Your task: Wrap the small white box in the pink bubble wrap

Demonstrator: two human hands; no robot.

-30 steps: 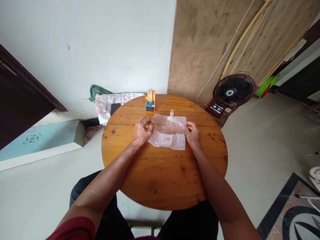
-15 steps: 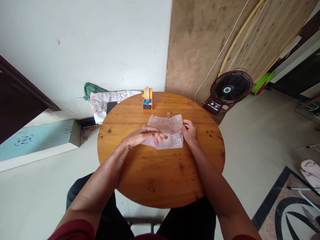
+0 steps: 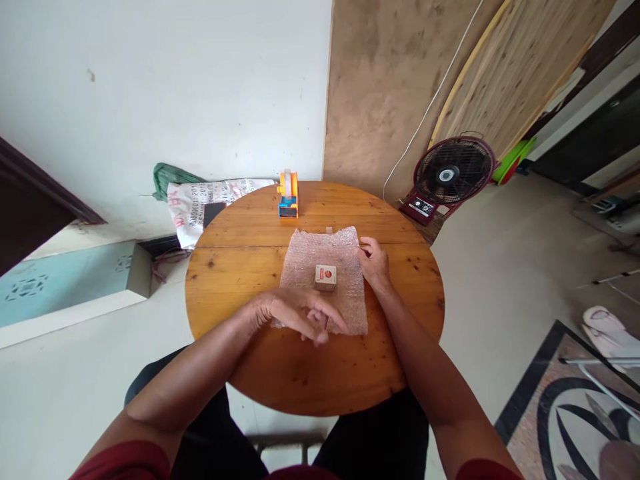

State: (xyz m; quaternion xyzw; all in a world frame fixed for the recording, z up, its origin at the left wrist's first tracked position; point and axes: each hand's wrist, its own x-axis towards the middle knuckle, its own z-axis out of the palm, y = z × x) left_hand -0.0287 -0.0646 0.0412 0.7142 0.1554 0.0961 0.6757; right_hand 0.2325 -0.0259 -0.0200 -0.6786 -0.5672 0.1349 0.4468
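Observation:
A sheet of bubble wrap (image 3: 303, 263) lies spread on the round wooden table (image 3: 240, 267). On it sits a small cardboard box (image 3: 326, 276), pale with a red emblem on its top. My left hand (image 3: 305, 313) is over the near part of the sheet, in front of the box, its fingers apart and nothing held. My right hand (image 3: 375, 265) rests at the sheet's right edge, its curled fingers and thumb on that edge; the fingertips are partly hidden.
An orange and blue tape dispenser (image 3: 288, 195) stands at the table's far edge. A short piece of tape (image 3: 329, 230) shows beyond the wrap. A dark red fan (image 3: 447, 175) is at the right, and a printed sack (image 3: 193, 207) at the left.
The near part of the bubble wrap, folded over the box before, now lies flat toward me and the box shows uncovered. My left hand has moved nearer to me; the right stays at the edge.

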